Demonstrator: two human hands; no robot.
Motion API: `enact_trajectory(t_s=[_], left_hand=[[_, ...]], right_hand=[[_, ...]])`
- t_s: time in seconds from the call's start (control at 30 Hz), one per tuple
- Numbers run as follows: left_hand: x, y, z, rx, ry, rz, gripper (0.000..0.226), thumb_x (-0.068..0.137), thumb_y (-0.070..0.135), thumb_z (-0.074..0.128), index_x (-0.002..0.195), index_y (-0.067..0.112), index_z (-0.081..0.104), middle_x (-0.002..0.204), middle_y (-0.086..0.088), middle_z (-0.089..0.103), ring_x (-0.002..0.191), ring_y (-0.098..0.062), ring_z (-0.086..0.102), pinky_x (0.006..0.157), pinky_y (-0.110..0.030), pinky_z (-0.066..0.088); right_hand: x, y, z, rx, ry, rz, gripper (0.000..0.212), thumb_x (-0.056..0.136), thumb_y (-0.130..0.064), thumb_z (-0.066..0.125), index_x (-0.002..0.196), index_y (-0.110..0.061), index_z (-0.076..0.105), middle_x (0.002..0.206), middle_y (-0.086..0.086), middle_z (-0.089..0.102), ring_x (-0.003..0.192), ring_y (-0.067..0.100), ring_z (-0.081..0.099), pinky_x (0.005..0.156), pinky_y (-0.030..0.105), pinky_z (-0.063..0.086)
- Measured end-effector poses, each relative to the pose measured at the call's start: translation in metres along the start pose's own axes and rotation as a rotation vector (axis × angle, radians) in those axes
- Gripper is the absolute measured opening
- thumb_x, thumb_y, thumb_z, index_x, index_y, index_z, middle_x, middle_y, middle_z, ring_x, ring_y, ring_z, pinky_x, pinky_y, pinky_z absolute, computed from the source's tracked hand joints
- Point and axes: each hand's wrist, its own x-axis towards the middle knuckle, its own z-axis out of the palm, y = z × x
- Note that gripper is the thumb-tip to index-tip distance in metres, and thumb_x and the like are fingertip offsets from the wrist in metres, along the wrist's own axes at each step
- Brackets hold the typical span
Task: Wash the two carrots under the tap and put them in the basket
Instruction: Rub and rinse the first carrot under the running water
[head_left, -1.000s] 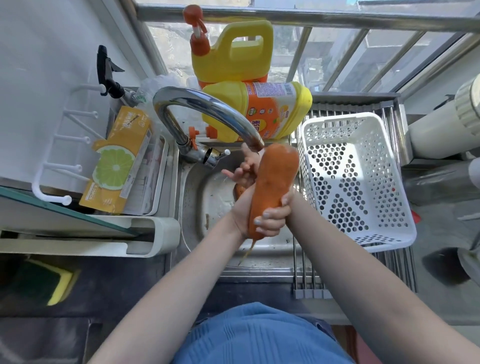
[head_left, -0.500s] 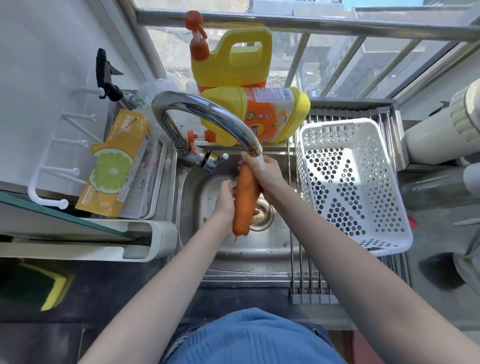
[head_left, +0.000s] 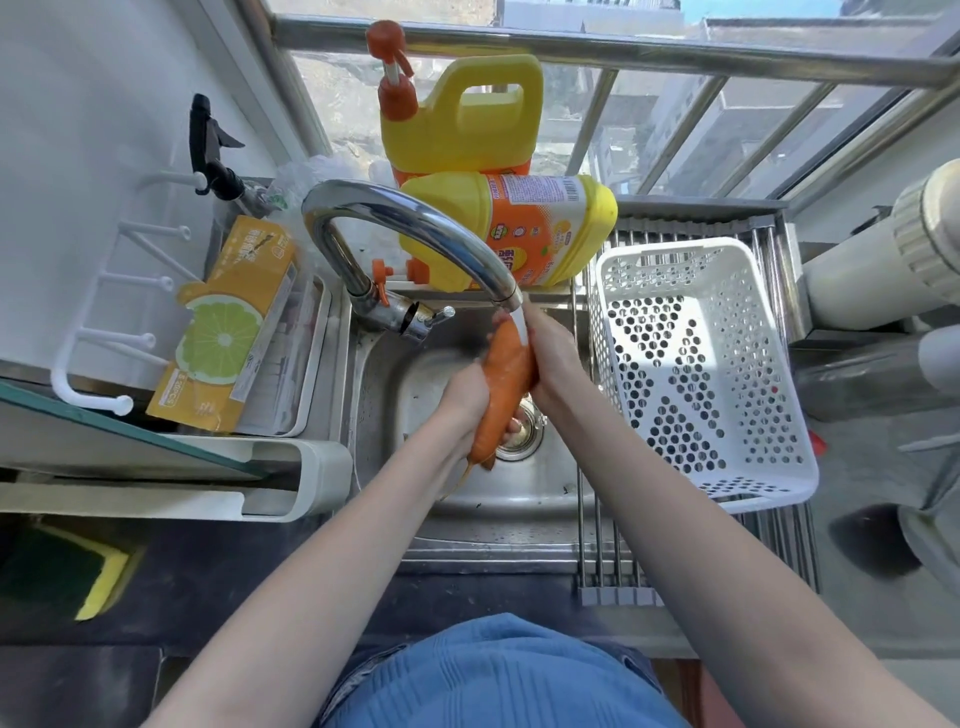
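**Carrot under the running tap**

At 9 o'clock, a yellow and green sponge lies on the dark worktop. In the steel sink, the curved chrome tap pours water onto a long orange carrot. The left hand curls round its lower half; the right hand wraps its thick top end. At 3 o'clock, the white perforated plastic basket sits on the steel roll-up rack.

top: blue ribbed knit | forearms: bare, no sleeves | wrists: no jewellery visible
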Motion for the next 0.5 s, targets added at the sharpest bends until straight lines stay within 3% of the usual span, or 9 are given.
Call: enact_trajectory(t_s=[0.07,0.17,0.23,0.3,0.37,0.43,0.5], left_hand=[[-0.002,0.002,-0.001,-0.064,-0.028,-0.043,0.052,0.103,0.04,0.032,0.083,-0.002,0.054,0.047,-0.013,0.056,0.037,-0.022,0.051,0.038,-0.022,0.04],[-0.01,0.0,0.0,-0.088,-0.109,0.011,0.067,0.099,0.057,0.026,0.1,-0.002,0.058,0.058,-0.014,0.061,0.045,-0.023,0.056,0.043,-0.026,0.047],[-0.015,-0.003,-0.001,-0.051,-0.192,0.052,0.066,0.096,0.06,0.03,0.103,0.0,0.057,0.066,-0.013,0.059,0.047,-0.02,0.057,0.043,-0.027,0.049],[-0.019,-0.005,-0.005,-0.056,-0.273,0.082,0.051,0.098,0.05,0.038,0.1,0.002,0.055,0.072,-0.012,0.057,0.049,-0.017,0.057,0.042,-0.026,0.049],[-0.02,-0.006,-0.01,-0.103,-0.357,0.099,0.034,0.1,0.035,0.043,0.102,0.003,0.053,0.079,-0.012,0.057,0.054,-0.017,0.059,0.044,-0.027,0.05],[-0.023,-0.008,-0.016,-0.156,-0.426,0.109,0.023,0.097,0.022,0.048,0.107,0.001,0.05,0.086,-0.015,0.055,0.063,-0.019,0.063,0.05,-0.032,0.054],[-0.025,-0.009,-0.019,-0.195,-0.495,0.1,0.029,0.094,0.014,0.053,0.117,-0.003,0.046,0.094,-0.018,0.057,0.076,-0.022,0.066,0.061,-0.037,0.058]], right_hand=[[-0.006,0.002,0.002,-0.1,-0.025,-0.05,0.016,0.077,-0.033,0.076,0.069,-0.022,0.068,0.082,0.008,0.067,0.082,0.024,0.063,0.089,0.051,0.054],[-0.01,-0.002,0.005,-0.241,0.076,-0.152,0.016,0.075,-0.033,0.08,0.07,-0.024,0.067,0.083,0.004,0.069,0.08,0.02,0.064,0.08,0.04,0.057],[-0.01,-0.007,0.006,-0.231,0.154,-0.146,0.02,0.075,-0.03,0.077,0.059,-0.021,0.067,0.072,0.007,0.069,0.072,0.024,0.065,0.075,0.043,0.057],[-0.011,-0.012,0.009,-0.148,0.218,-0.073,0.028,0.078,-0.025,0.071,0.051,-0.019,0.066,0.055,0.006,0.064,0.058,0.025,0.062,0.066,0.04,0.057],[-0.011,-0.017,0.01,-0.033,0.204,0.044,0.029,0.088,-0.022,0.06,0.061,-0.012,0.066,0.046,0.006,0.061,0.044,0.023,0.059,0.055,0.032,0.054],[-0.007,-0.02,0.01,0.083,0.119,0.18,0.035,0.096,-0.03,0.049,0.075,-0.006,0.064,0.05,0.008,0.062,0.042,0.023,0.058,0.055,0.034,0.052],[-0.007,-0.021,0.007,0.084,0.064,0.241,0.041,0.098,-0.038,0.041,0.081,-0.007,0.061,0.058,0.009,0.064,0.049,0.026,0.059,0.057,0.034,0.051]])
